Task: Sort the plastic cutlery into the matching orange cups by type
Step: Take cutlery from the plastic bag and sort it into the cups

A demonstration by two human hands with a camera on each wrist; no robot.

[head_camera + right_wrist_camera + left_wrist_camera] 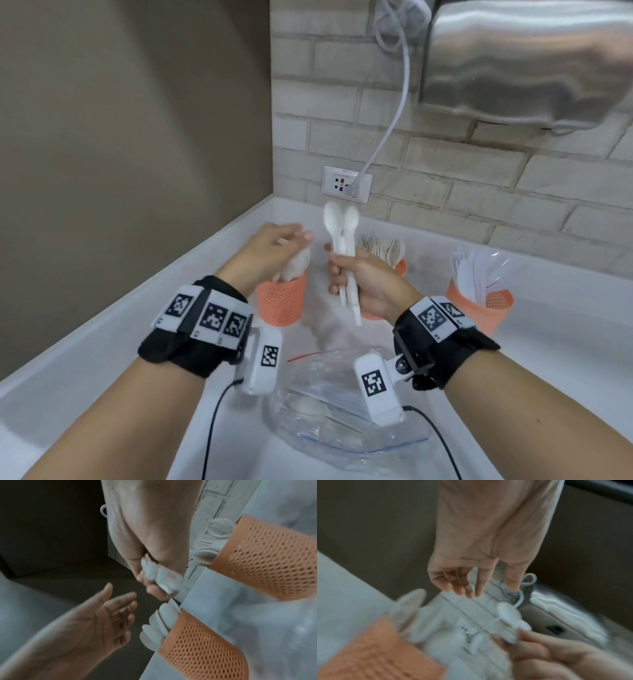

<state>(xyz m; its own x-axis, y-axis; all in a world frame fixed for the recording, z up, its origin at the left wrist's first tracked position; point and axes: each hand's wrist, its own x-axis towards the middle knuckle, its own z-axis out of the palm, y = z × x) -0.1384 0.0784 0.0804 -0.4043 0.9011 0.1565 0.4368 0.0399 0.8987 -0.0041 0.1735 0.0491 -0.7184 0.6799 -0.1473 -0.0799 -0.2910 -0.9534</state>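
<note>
My right hand grips a bunch of white plastic spoons by their handles, bowls up, above the counter between the cups. The right wrist view shows their handle ends sticking out of that fist. My left hand is open and holds nothing, just over the left orange mesh cup, which holds white spoons. The middle orange cup, partly hidden behind my right hand, holds forks. The right orange cup holds bagged white knives.
A clear plastic bag with more white cutlery lies on the white counter in front of me. A wall socket with a plugged cable sits behind the cups. A steel hand dryer hangs at the upper right.
</note>
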